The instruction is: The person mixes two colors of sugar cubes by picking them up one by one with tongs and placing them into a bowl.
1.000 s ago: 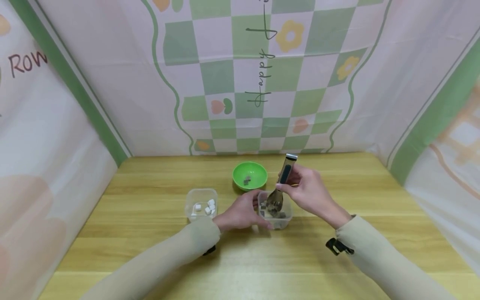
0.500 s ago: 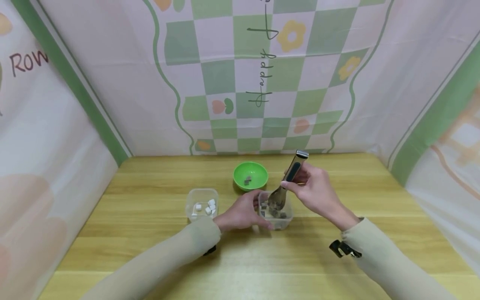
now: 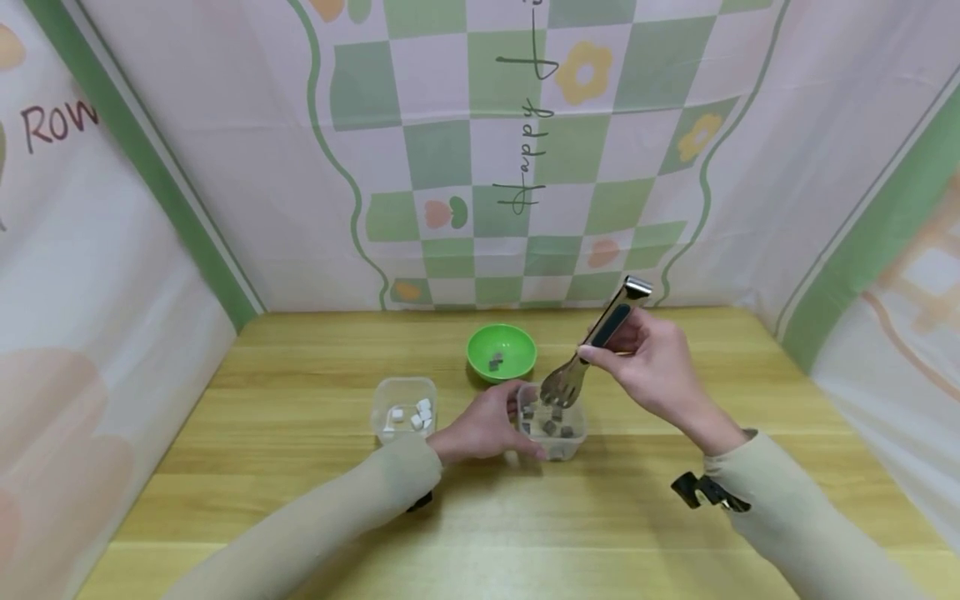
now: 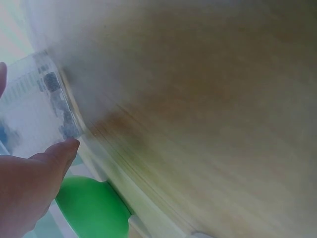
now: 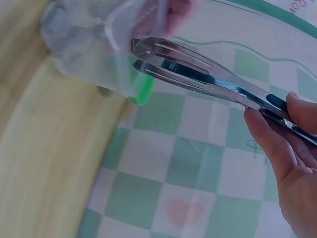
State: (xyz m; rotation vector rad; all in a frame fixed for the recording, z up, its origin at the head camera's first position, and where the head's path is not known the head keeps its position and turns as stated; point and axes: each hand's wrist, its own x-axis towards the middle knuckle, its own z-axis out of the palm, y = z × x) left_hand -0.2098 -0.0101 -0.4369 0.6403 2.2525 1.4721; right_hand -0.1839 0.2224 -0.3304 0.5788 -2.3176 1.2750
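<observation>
My right hand (image 3: 652, 362) pinches a pair of metal tongs (image 3: 606, 325) with dark grip inlays, thumb on one arm and fingers on the other. The tongs slant down left, their forked heads (image 5: 171, 64) pressed near together over a clear plastic container (image 3: 562, 450). Several dark grey-brown cubes (image 3: 549, 427) lie in it. A dark spot shows at the tong tips in the right wrist view, too small to make out. My left hand (image 3: 483, 423) grips the container from the left, thumb along its near side and fingers at its far left side.
A green bowl (image 3: 517, 342) with a few dark cubes (image 3: 495, 362) stands just behind the container. To the left, a second clear container (image 3: 382, 396) holds several white cubes (image 3: 422, 414), partly behind my left sleeve. A patterned curtain (image 3: 495, 167) backs the wooden table (image 3: 300, 367).
My right hand has moved up and to the right, drawing the tongs up from among the dark cubes toward the container's rim. My left hand and the container have stayed in place.
</observation>
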